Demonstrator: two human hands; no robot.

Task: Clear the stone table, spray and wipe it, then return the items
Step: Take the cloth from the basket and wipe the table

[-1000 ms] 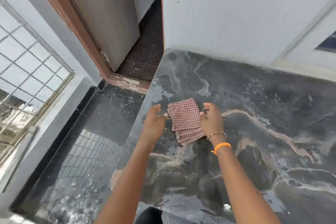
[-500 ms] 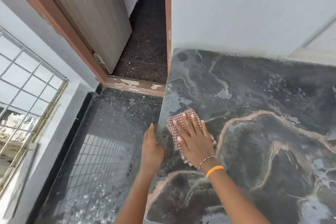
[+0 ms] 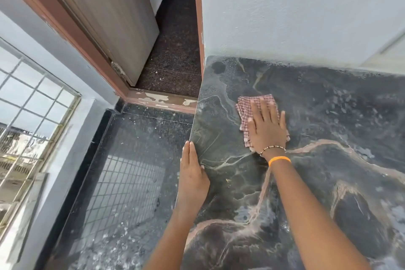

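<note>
The dark stone table (image 3: pixel 317 182) with pale veins fills the right half of the head view and looks wet and streaked. A folded red-and-white checked cloth (image 3: pixel 244 106) lies on it near the far left corner. My right hand (image 3: pixel 266 129) presses flat on the cloth, fingers spread, an orange band and a bead bracelet on the wrist. My left hand (image 3: pixel 192 173) rests flat against the table's left edge, fingers together, holding nothing.
A white wall (image 3: pixel 295 11) runs along the table's far side. Left of the table lies a dark speckled floor (image 3: pixel 131 171). A grey door (image 3: pixel 114 17) in a reddish frame stands ajar beyond it. A barred window (image 3: pixel 28 116) is at the far left.
My right hand went from beside the cloth to flat on top of it and pushed it farther across the table. My left hand left the cloth and settled on the table's left edge.
</note>
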